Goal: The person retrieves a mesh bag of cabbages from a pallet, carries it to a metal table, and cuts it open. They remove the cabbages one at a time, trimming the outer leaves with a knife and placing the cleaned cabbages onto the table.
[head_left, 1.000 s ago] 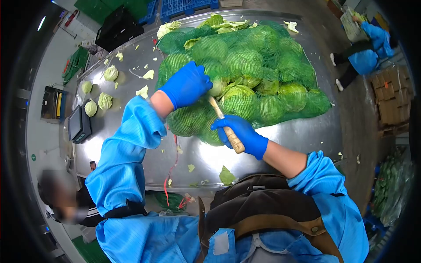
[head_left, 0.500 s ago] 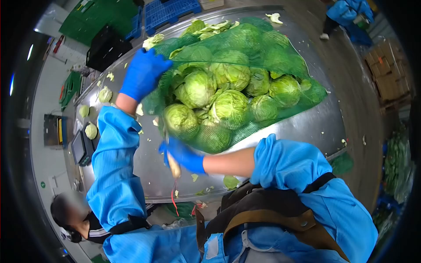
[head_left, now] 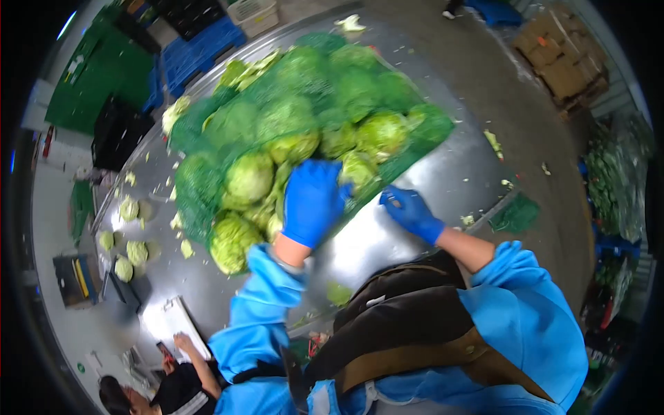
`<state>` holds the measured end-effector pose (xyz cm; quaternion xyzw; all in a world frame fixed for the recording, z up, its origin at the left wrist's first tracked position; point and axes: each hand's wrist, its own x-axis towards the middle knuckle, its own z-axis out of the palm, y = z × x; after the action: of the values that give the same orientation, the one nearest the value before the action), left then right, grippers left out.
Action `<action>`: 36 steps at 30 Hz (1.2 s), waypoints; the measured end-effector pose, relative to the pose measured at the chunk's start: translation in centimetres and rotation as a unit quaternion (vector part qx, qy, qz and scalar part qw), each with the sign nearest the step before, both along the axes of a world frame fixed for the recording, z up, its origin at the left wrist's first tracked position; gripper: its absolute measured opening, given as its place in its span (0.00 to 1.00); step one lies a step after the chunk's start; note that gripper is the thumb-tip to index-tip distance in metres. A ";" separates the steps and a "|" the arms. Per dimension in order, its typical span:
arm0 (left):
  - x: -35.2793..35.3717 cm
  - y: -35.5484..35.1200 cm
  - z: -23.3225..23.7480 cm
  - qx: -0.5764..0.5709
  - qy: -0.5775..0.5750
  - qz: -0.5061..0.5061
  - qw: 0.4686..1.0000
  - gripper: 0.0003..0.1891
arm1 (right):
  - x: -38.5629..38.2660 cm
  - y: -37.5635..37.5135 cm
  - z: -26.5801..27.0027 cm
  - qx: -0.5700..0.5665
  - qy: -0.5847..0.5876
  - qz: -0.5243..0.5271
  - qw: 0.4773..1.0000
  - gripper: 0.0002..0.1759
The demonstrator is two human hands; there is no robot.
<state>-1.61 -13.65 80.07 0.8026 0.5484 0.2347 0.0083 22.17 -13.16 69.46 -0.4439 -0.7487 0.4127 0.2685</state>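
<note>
Several green cabbages (head_left: 249, 177) lie in and under a green mesh bag (head_left: 197, 187) on the metal table (head_left: 387, 245). My left hand (head_left: 315, 200), in a blue glove, is over the near side of the pile, beside a cabbage (head_left: 358, 171) at the bag's near edge. Its fingers are curled in; blur and the hand's back hide what is in them. To the right, just off the bag's edge, my gloved right hand (head_left: 413, 213) is closed. A small tan spot shows at its fingers, too small to name.
Small trimmed cabbages (head_left: 137, 252) stand at the table's left, with leaf scraps around. A person (head_left: 187, 387) with a phone is by a clipboard (head_left: 181, 325) at lower left. Blue pallets (head_left: 197, 55) and a green bin (head_left: 100, 76) stand beyond; stacked cartons (head_left: 561, 52) are far right.
My left hand has left the bag's far-left edge and come to its near side. My right hand has moved right; the wooden-handled tool it held is no longer visible. The view has turned.
</note>
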 end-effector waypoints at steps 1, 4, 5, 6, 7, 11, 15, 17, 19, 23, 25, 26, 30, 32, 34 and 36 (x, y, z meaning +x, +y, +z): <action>2.3 -0.5 -1.9 -0.024 0.067 0.035 0.997 0.17 | -0.3 0.1 -1.4 0.029 -0.043 -0.008 0.999 0.13; 4.7 -1.3 -8.8 -0.077 0.217 0.036 0.972 0.10 | -0.8 -0.5 -2.0 0.038 -0.144 0.019 0.989 0.16; 5.3 -1.7 -8.8 -0.062 0.203 0.005 0.977 0.09 | -0.7 -1.1 -1.2 0.045 -0.136 0.019 0.989 0.15; 5.8 -2.4 -8.9 -0.052 0.190 -0.026 0.980 0.08 | -0.8 -1.4 -1.7 0.027 -0.157 0.035 0.987 0.14; 6.3 -3.3 -9.2 -0.046 0.176 -0.059 0.981 0.07 | -0.7 -2.0 -2.5 0.030 -0.156 0.045 0.986 0.14; 5.6 -6.8 -10.3 -0.084 0.118 -0.060 0.988 0.09 | 2.6 -5.8 -7.4 -0.012 -0.191 0.033 0.981 0.13; 4.8 -9.7 -11.5 -0.100 0.123 -0.028 0.987 0.23 | 7.5 -9.6 -8.2 -0.087 -0.212 0.025 0.973 0.10; 5.0 -9.9 -11.9 -0.088 0.097 0.007 0.991 0.29 | 7.2 -8.3 -5.8 -0.056 -0.236 0.041 0.969 0.10; 4.8 -9.7 -12.3 -0.095 0.077 0.050 0.991 0.37 | 5.5 -6.3 -5.1 0.015 -0.197 0.028 0.980 0.11; 4.1 -10.5 -10.2 -0.047 0.022 0.172 0.984 0.40 | 5.0 -5.4 -9.2 -0.033 -0.317 0.102 0.942 0.14; 2.4 -12.6 -11.1 -0.021 0.004 0.223 0.975 0.39 | 7.8 -9.3 -10.8 -0.042 -0.315 0.086 0.944 0.15; 0.8 -14.3 -12.4 0.050 0.008 0.240 0.969 0.37 | 9.6 -10.4 -12.1 -0.014 -0.289 0.066 0.955 0.16; -2.5 -18.9 -15.4 0.075 0.006 0.313 0.947 0.37 | 9.1 -9.8 -4.0 -0.032 -0.281 0.050 0.958 0.14; -2.7 -17.8 -16.5 0.052 0.035 0.330 0.942 0.36 | 6.7 -6.9 -5.3 0.004 -0.171 -0.045 0.984 0.13; -2.4 -15.6 -17.9 0.064 0.074 0.363 0.926 0.33 | 3.7 -3.3 -6.3 0.062 -0.053 -0.125 0.989 0.13; -2.5 -14.4 -19.1 0.093 0.081 0.383 0.916 0.29 | 1.0 -0.6 -8.2 0.062 0.009 -0.115 0.991 0.14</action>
<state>-4.15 -28.07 60.99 0.5447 0.7882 0.2041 -0.2008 23.19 -13.76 61.30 -0.5055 -0.7144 0.3357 0.3484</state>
